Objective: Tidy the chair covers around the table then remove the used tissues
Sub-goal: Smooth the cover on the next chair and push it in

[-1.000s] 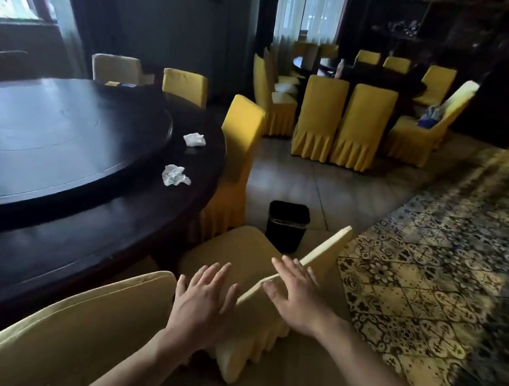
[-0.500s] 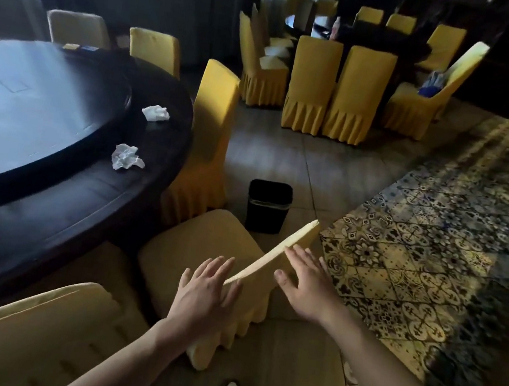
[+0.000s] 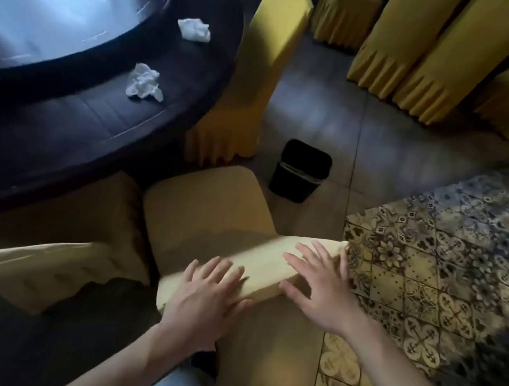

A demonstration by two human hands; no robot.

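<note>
Both hands, left (image 3: 205,297) and right (image 3: 320,287), lie flat with fingers spread on the chair cover (image 3: 270,260) atop the backrest. Two crumpled tissues (image 3: 144,82) rest on the worktop (image 3: 92,124).

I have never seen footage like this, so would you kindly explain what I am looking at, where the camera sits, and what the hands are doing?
There is no machine here: a person wears one wide-angle camera on the head, looking forward and down, so you see their own two bare arms. The left hand and the right hand lie flat, fingers spread, on the top edge of the pale yellow fabric-covered chair back; neither grips anything. On the dark round wooden table lie two crumpled white tissues, one nearer and one farther. A small black waste bin stands on the floor beyond the chair, beside a patterned carpet. More yellow-covered chairs stand behind.
</note>
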